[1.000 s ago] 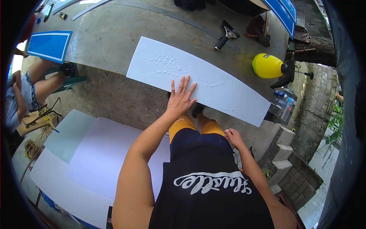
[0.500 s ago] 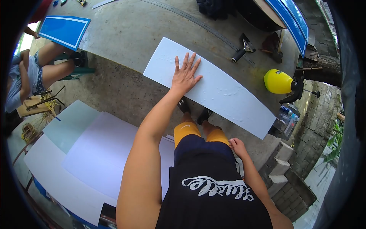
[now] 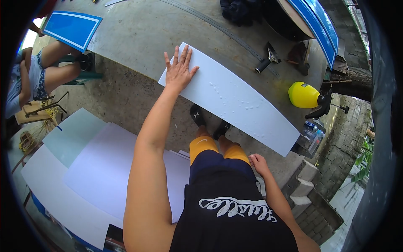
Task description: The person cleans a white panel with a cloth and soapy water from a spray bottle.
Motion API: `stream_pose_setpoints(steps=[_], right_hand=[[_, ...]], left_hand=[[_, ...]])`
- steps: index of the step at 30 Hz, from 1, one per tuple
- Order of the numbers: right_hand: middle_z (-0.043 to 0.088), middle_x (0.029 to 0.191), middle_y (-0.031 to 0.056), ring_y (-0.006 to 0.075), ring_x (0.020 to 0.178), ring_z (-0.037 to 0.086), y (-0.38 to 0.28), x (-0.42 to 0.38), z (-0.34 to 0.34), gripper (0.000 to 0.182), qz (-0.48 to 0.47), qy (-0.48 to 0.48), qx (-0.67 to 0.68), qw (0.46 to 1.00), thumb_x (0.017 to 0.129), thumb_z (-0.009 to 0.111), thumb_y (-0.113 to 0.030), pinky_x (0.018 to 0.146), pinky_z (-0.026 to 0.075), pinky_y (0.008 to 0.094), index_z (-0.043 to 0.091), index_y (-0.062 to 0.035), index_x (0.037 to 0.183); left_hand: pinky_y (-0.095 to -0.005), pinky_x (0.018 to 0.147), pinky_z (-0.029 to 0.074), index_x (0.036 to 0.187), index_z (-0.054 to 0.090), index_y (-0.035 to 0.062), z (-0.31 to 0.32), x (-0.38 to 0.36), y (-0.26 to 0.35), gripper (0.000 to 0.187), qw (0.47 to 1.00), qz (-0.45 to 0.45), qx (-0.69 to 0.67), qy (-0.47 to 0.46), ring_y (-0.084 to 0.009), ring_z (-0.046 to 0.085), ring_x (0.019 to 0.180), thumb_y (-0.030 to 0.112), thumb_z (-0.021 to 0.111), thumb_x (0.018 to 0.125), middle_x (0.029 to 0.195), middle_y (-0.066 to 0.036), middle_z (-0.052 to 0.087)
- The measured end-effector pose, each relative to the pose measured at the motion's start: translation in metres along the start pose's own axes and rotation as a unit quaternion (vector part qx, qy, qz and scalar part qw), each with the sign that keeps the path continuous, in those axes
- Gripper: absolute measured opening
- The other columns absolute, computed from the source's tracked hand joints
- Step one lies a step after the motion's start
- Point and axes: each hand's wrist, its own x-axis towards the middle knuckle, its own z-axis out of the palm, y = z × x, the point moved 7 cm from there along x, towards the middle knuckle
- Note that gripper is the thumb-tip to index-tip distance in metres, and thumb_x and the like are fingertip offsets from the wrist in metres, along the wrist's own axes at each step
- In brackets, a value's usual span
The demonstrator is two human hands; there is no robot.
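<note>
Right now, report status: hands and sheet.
Left hand flat, fingers spread, on the white sheet's left end. Right hand by the thigh, empty. Sheet bubbled; scraper lies apart.

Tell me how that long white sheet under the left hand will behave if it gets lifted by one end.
The white sheet looks thin and long, so it would probably sag or flex. Its bubbled face suggests a film that may crease. It overhangs the concrete table, and only the left hand presses it, so it could slide.
</note>
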Motion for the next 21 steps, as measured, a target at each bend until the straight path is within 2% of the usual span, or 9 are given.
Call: stream_pose_setpoints(steps=[4, 10, 14, 17, 20, 21], right_hand=[[0.07, 0.085, 0.0093, 0.0166, 0.074, 0.065, -0.008, -0.001, 0.0, 0.035, -0.006, -0.007, -0.022, 1.0, 0.102, 0.055, -0.03, 0.071, 0.053, 0.0311, 0.069, 0.0015, 0.107], [0.069, 0.084, 0.0079, 0.015, 0.073, 0.065, -0.006, 0.0, -0.001, 0.033, -0.007, -0.004, -0.019, 1.0, 0.103, 0.055, -0.029, 0.07, 0.053, 0.0299, 0.069, 0.0008, 0.107], [0.068, 0.084, 0.0075, 0.0133, 0.073, 0.063, -0.001, 0.001, -0.001, 0.031, -0.009, -0.023, -0.036, 0.999, 0.104, 0.054, -0.026, 0.068, 0.053, 0.0284, 0.069, 0.0013, 0.107], [0.068, 0.084, 0.0074, 0.0141, 0.072, 0.064, -0.007, 0.0, -0.006, 0.032, -0.016, -0.021, -0.039, 0.999, 0.103, 0.055, -0.028, 0.069, 0.053, 0.0289, 0.069, 0.0009, 0.108], [0.071, 0.084, 0.0083, 0.0156, 0.072, 0.066, -0.01, 0.003, -0.011, 0.035, -0.033, -0.007, -0.035, 0.999, 0.1, 0.057, -0.031, 0.071, 0.053, 0.0308, 0.069, 0.0005, 0.106], [0.072, 0.084, 0.0087, 0.0162, 0.072, 0.067, -0.012, 0.003, -0.013, 0.036, -0.04, -0.002, -0.033, 0.999, 0.099, 0.058, -0.033, 0.071, 0.053, 0.0316, 0.07, 0.0004, 0.105]], left_hand=[[-0.0617, 0.121, -0.009, 0.163, 0.013, 0.023, 0.002, -0.017, -0.015, 0.078, 1.0, -0.022, -0.022, -0.001, -0.0228, -0.001, 0.157, 0.068, 0.024, 0.1, 0.17, 0.006, 0.006], [-0.0614, 0.122, -0.008, 0.163, 0.013, 0.019, 0.013, -0.086, -0.032, 0.081, 0.998, -0.053, -0.043, -0.004, -0.0248, -0.001, 0.157, 0.068, 0.025, 0.1, 0.17, 0.0, 0.006], [-0.0612, 0.123, -0.006, 0.163, 0.012, 0.0127, 0.012, -0.119, -0.041, 0.085, 0.995, -0.09, -0.036, -0.03, -0.0262, -0.001, 0.157, 0.068, 0.026, 0.1, 0.17, -0.003, 0.005], [-0.0617, 0.123, -0.003, 0.162, 0.016, 0.008, 0.005, -0.136, -0.038, 0.082, 0.992, -0.113, -0.039, -0.043, -0.0276, 0.004, 0.157, 0.062, 0.034, 0.102, 0.171, -0.006, 0.002], [-0.0613, 0.123, 0.004, 0.152, 0.039, 0.0047, -0.022, -0.144, -0.023, 0.068, 0.99, -0.123, -0.059, -0.039, -0.0293, 0.02, 0.153, 0.046, 0.056, 0.099, 0.164, -0.012, 0.026], [-0.059, 0.12, 0.011, 0.142, 0.045, 0.0051, -0.043, -0.145, -0.013, 0.06, 0.987, -0.119, -0.103, 0.002, -0.0286, 0.029, 0.146, 0.039, 0.062, 0.096, 0.154, -0.012, 0.035]])
